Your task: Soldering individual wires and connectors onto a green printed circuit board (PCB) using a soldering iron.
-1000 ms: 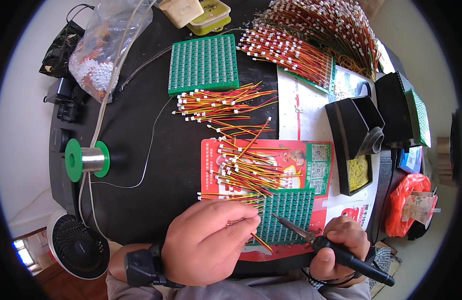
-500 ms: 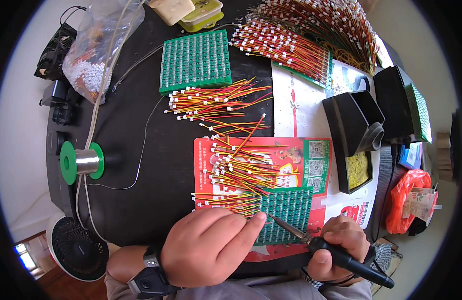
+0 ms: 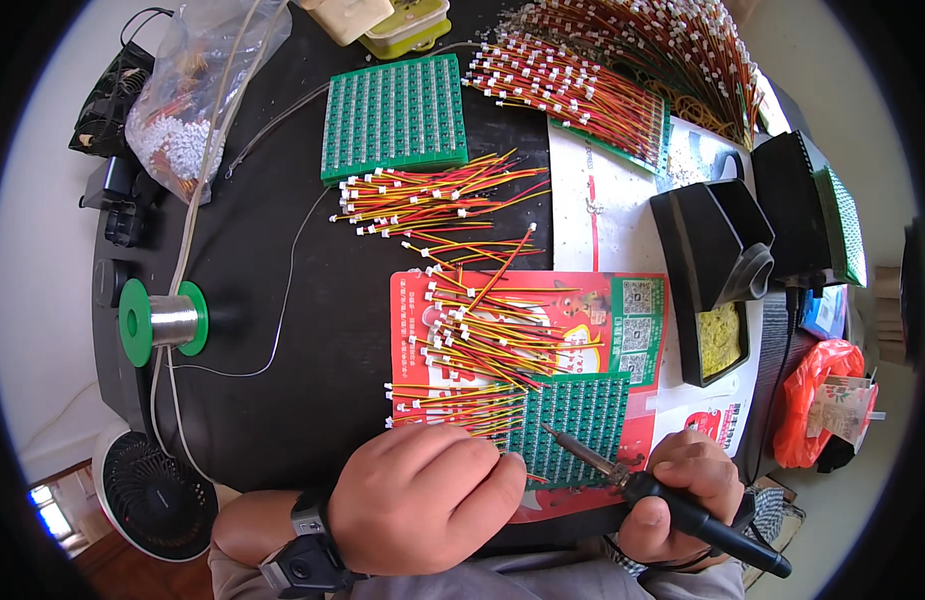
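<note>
My right hand is wrapped round a black-handled soldering iron, its metal tip above a green circuit board panel near the table's front. To the left, my left hand is closed, its fingers bent at the panel's lower left edge. Thin red and yellow wire ends poke out beside its fingertips over the board; the rest of that wire is hidden by the hand. Several red-and-yellow wires with white connectors lie in a row along the panel's left side. More loose connector wires are piled just beyond it.
A red printed sheet lies under the panel. Farther back are a stack of green panels and wired boards. A black iron stand with yellow sponge stands right. At left are a solder spool and fan.
My left hand's index finger has drawn back from the iron's tip and bent, and wire ends now show beside it. The iron's tip has shifted slightly up and right.
</note>
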`<control>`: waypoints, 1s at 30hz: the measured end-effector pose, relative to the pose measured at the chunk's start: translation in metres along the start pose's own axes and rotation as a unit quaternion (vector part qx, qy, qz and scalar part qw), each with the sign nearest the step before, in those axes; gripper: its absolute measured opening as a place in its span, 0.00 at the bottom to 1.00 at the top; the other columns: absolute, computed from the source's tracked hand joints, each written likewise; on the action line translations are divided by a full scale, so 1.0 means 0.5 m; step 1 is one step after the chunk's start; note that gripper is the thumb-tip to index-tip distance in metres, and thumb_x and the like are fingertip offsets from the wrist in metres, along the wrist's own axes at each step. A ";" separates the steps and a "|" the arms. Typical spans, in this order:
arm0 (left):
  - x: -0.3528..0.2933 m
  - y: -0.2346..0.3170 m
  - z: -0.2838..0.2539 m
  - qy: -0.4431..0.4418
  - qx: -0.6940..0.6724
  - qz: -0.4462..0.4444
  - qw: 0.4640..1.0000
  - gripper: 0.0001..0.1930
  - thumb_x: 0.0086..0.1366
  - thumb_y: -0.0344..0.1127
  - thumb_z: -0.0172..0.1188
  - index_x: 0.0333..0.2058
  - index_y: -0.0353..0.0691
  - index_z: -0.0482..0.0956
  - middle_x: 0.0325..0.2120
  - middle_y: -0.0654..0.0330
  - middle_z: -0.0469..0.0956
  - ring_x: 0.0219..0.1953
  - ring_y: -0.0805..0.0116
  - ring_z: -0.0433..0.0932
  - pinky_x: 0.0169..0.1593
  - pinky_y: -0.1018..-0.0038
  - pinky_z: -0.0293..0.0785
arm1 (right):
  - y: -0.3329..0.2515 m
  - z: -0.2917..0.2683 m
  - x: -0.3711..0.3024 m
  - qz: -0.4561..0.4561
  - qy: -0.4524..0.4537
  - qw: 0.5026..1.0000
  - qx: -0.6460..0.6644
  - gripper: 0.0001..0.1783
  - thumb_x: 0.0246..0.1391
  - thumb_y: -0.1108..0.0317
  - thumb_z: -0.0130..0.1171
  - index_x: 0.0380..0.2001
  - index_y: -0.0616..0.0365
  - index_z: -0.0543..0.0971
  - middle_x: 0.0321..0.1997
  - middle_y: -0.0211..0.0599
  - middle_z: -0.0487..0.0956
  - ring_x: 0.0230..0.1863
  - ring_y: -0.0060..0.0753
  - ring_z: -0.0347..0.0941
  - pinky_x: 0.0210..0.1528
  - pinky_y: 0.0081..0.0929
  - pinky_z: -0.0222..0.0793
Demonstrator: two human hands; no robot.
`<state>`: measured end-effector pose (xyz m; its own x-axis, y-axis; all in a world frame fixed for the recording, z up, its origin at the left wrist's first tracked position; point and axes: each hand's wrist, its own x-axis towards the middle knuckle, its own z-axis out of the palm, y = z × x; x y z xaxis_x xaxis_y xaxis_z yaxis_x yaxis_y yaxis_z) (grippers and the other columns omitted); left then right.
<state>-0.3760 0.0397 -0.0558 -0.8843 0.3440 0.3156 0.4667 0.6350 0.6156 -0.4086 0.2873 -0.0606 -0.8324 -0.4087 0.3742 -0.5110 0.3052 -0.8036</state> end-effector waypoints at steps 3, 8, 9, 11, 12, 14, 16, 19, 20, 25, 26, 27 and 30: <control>-0.001 -0.001 0.010 0.034 0.002 -0.012 0.999 0.09 0.46 0.23 0.68 0.30 0.34 0.84 0.26 0.59 0.79 0.25 0.62 0.79 0.27 0.71 0.76 | -0.002 -0.001 0.001 -0.003 -0.004 1.000 -0.006 0.22 0.57 0.55 0.64 0.35 0.63 0.69 0.20 0.35 0.70 0.17 0.28 0.66 0.21 0.26 0.62; -0.002 -0.002 0.014 0.044 -0.015 -0.051 0.998 0.08 0.46 0.20 0.68 0.29 0.33 0.84 0.23 0.59 0.76 0.22 0.63 0.76 0.23 0.70 0.72 | 0.000 0.000 0.001 -0.004 -0.016 1.000 -0.003 0.22 0.56 0.55 0.65 0.34 0.63 0.70 0.19 0.36 0.70 0.17 0.28 0.67 0.20 0.26 0.62; -0.004 -0.004 0.017 0.044 -0.015 -0.051 0.998 0.08 0.46 0.20 0.68 0.29 0.33 0.84 0.23 0.59 0.76 0.22 0.63 0.76 0.23 0.70 0.72 | 0.000 0.001 0.000 -0.003 -0.017 1.000 -0.003 0.22 0.56 0.55 0.65 0.34 0.63 0.70 0.19 0.36 0.70 0.17 0.28 0.67 0.20 0.26 0.62; -0.010 -0.010 0.025 0.042 0.006 -0.056 0.998 0.05 0.53 0.26 0.67 0.30 0.36 0.83 0.24 0.63 0.72 0.25 0.66 0.74 0.24 0.70 0.71 | 0.000 0.002 0.001 -0.005 -0.021 1.000 0.002 0.22 0.54 0.56 0.66 0.33 0.63 0.70 0.19 0.36 0.71 0.16 0.28 0.67 0.20 0.26 0.62; -0.010 -0.011 0.026 0.042 0.006 -0.057 0.997 0.05 0.53 0.26 0.67 0.30 0.36 0.83 0.24 0.63 0.72 0.25 0.66 0.74 0.24 0.70 0.71 | -0.001 0.001 0.003 -0.005 -0.022 1.000 0.002 0.22 0.54 0.56 0.66 0.33 0.63 0.70 0.19 0.36 0.71 0.16 0.28 0.67 0.20 0.26 0.62; -0.008 -0.012 0.028 0.041 0.019 -0.058 0.997 0.04 0.53 0.25 0.66 0.29 0.36 0.83 0.24 0.63 0.71 0.25 0.66 0.74 0.24 0.71 0.71 | -0.003 -0.004 0.007 -0.012 -0.044 0.999 -0.002 0.21 0.53 0.57 0.66 0.33 0.63 0.70 0.19 0.36 0.72 0.16 0.28 0.67 0.19 0.26 0.63; -0.009 -0.008 0.028 0.039 0.021 -0.061 0.997 0.04 0.53 0.24 0.65 0.29 0.36 0.82 0.23 0.63 0.71 0.25 0.66 0.74 0.24 0.71 0.71 | -0.002 -0.005 0.007 -0.018 -0.048 0.999 0.001 0.20 0.52 0.58 0.66 0.33 0.64 0.70 0.19 0.36 0.72 0.16 0.29 0.68 0.19 0.26 0.64; -0.007 -0.009 0.028 0.028 0.022 -0.068 0.997 0.04 0.52 0.24 0.65 0.29 0.36 0.82 0.23 0.64 0.69 0.24 0.66 0.73 0.24 0.71 0.70 | 0.005 0.000 0.007 -0.021 -0.053 0.998 0.001 0.20 0.51 0.59 0.67 0.33 0.64 0.71 0.19 0.37 0.72 0.16 0.30 0.68 0.19 0.27 0.65; -0.007 -0.008 0.026 0.021 0.024 -0.070 0.997 0.04 0.52 0.24 0.64 0.29 0.35 0.82 0.22 0.64 0.69 0.24 0.66 0.73 0.24 0.71 0.70 | 0.004 0.002 0.008 -0.024 -0.053 0.998 -0.001 0.19 0.51 0.60 0.67 0.33 0.64 0.71 0.19 0.37 0.73 0.16 0.30 0.69 0.19 0.27 0.65; -0.006 -0.005 0.023 0.023 0.016 -0.070 0.997 0.06 0.49 0.21 0.66 0.28 0.34 0.83 0.21 0.63 0.70 0.22 0.65 0.72 0.23 0.70 0.69 | -0.001 0.007 0.012 -0.027 -0.050 0.998 0.005 0.19 0.51 0.61 0.67 0.32 0.64 0.72 0.18 0.36 0.73 0.16 0.29 0.68 0.19 0.27 0.65; -0.003 -0.005 0.022 0.026 0.004 -0.075 0.997 0.08 0.46 0.19 0.67 0.28 0.33 0.84 0.20 0.61 0.72 0.20 0.64 0.72 0.22 0.70 0.69 | -0.001 0.008 0.012 -0.026 -0.045 0.999 0.003 0.19 0.50 0.61 0.67 0.32 0.65 0.72 0.18 0.36 0.72 0.15 0.29 0.68 0.19 0.27 0.65; -0.003 -0.005 0.022 0.026 0.003 -0.075 0.997 0.08 0.46 0.19 0.67 0.28 0.33 0.84 0.20 0.61 0.72 0.20 0.64 0.72 0.22 0.70 0.69 | -0.001 0.008 0.012 -0.026 -0.045 0.999 0.003 0.19 0.50 0.61 0.67 0.32 0.65 0.72 0.18 0.36 0.72 0.15 0.29 0.68 0.19 0.27 0.65; -0.002 -0.006 0.023 0.027 -0.016 -0.083 0.996 0.08 0.46 0.19 0.68 0.28 0.34 0.84 0.20 0.62 0.72 0.20 0.64 0.72 0.23 0.70 0.69 | 0.000 0.011 0.011 -0.029 -0.041 0.999 0.001 0.19 0.51 0.61 0.67 0.32 0.65 0.72 0.18 0.36 0.72 0.15 0.29 0.68 0.18 0.27 0.64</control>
<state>-0.3762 0.0455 -0.0664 -0.9491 0.1973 0.2455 0.3138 0.6577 0.6848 -0.4118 0.2802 -0.0611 -0.7812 -0.4945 0.3811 -0.5572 0.2769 -0.7828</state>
